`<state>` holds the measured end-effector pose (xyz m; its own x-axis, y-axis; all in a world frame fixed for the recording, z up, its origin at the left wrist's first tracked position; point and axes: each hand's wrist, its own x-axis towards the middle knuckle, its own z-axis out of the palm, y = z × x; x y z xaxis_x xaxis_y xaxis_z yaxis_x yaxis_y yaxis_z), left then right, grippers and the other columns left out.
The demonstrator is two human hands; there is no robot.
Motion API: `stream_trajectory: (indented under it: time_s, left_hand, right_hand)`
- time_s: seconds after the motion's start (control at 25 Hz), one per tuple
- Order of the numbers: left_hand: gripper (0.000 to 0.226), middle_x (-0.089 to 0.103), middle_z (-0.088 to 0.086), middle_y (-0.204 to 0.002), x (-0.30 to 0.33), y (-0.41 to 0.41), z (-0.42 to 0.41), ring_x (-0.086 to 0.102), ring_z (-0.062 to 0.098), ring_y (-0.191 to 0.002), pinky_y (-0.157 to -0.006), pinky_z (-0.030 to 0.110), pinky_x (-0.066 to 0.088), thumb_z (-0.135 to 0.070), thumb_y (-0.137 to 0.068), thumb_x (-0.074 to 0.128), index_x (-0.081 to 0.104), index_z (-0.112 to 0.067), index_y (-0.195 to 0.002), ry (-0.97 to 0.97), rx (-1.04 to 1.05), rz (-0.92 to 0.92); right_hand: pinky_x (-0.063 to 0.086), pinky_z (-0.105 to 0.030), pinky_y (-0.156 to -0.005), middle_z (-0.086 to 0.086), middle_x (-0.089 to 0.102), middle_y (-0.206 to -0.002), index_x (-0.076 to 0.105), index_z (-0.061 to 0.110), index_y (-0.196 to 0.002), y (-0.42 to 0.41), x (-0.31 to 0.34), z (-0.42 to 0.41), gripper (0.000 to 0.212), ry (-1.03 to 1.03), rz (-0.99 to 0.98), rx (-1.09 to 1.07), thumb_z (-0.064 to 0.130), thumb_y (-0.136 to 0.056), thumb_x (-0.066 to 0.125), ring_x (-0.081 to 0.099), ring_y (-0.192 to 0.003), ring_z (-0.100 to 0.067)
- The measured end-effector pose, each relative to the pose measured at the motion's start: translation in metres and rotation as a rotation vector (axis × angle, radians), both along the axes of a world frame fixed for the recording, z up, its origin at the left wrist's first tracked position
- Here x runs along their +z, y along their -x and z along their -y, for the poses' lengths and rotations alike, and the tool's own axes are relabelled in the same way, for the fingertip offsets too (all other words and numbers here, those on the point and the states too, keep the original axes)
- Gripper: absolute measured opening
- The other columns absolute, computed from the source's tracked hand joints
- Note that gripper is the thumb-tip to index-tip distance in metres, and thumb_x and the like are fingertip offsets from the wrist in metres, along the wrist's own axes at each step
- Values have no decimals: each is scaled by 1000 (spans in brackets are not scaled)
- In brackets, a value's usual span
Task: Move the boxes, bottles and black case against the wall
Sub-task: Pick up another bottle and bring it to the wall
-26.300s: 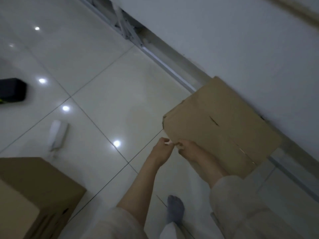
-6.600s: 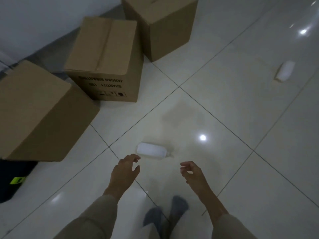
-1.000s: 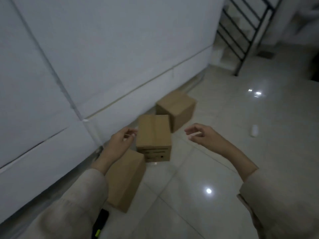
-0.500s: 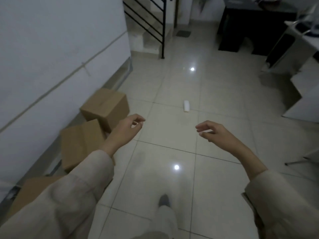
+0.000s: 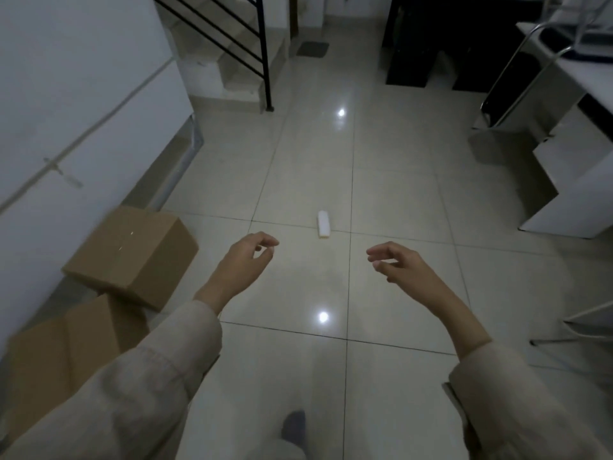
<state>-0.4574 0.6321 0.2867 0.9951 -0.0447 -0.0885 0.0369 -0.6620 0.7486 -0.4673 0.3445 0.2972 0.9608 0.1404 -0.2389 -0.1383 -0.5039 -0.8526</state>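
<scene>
Presently, both of my hands are raised in front of me over the tiled floor (image 5: 391, 180), and neither holds anything. My left hand (image 5: 243, 260) has its fingers loosely curled, thumb and forefinger close together but with nothing between them. My right hand (image 5: 396, 262) is likewise relaxed, fingers bent inward and apart, gripping nothing. A white bottle (image 5: 323, 224) lies on its side on the floor ahead of me, between the two hands as seen from the head view and beyond them, well apart from the wall (image 5: 66, 104) on my left. Two cardboard boxes are in sight on the left. The farther box (image 5: 132, 254) sits on the floor near the foot of the wall, flaps closed, turned at an angle to it; I cannot tell whether it touches the wall. The nearer box (image 5: 66, 346) stands just beside it, closer to me, partly hidden by my left sleeve (image 5: 132, 400). A black stair railing (image 5: 262, 51) stands at the far left, with steps behind it. Dark furniture (image 5: 428, 44) occupies the far end of the room, and a white desk unit (image 5: 580, 194) stands on the right. One socked foot (image 5: 293, 423) shows at the bottom edge.
</scene>
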Motion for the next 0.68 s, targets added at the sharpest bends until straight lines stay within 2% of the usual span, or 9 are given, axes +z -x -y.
stream_trajectory:
  time_s: [0.16,0.32,0.52,0.68]
  left_hand:
    - [19,59,-6,-108,-11,-87,36,55,14,-102,-83,25,36,-20,-92,48,61,-21,-105,12,-4,-26]
    - [18,59,-4,-108,-32,-165,82,54,13,-98,-83,23,36,-16,-91,49,61,-18,-104,53,48,-47]
    - [18,61,-5,-107,-44,-244,116,54,13,-97,-83,22,35,-14,-91,48,62,-17,-104,89,175,-63]
    - [16,60,-6,-106,-60,-314,114,55,14,-98,-71,12,34,-14,-92,48,60,-23,-99,110,262,-94]
  right_hand:
    - [42,-17,-70,1,65,-109,61,23,-103,-73,-18,42,16,-19,-21,-43,17,-89,54,61,-89,-9]
    - [41,-16,-68,-2,66,-108,61,24,-97,-167,-40,90,16,8,-20,-52,12,-89,54,59,-86,-4]
    - [42,-8,-65,-2,64,-105,61,16,-103,-278,-46,118,17,33,-29,45,9,-89,52,56,-85,0]
    - [39,-15,-68,-2,63,-105,60,16,-101,-374,-66,113,16,22,-81,95,9,-89,52,55,-86,-4]
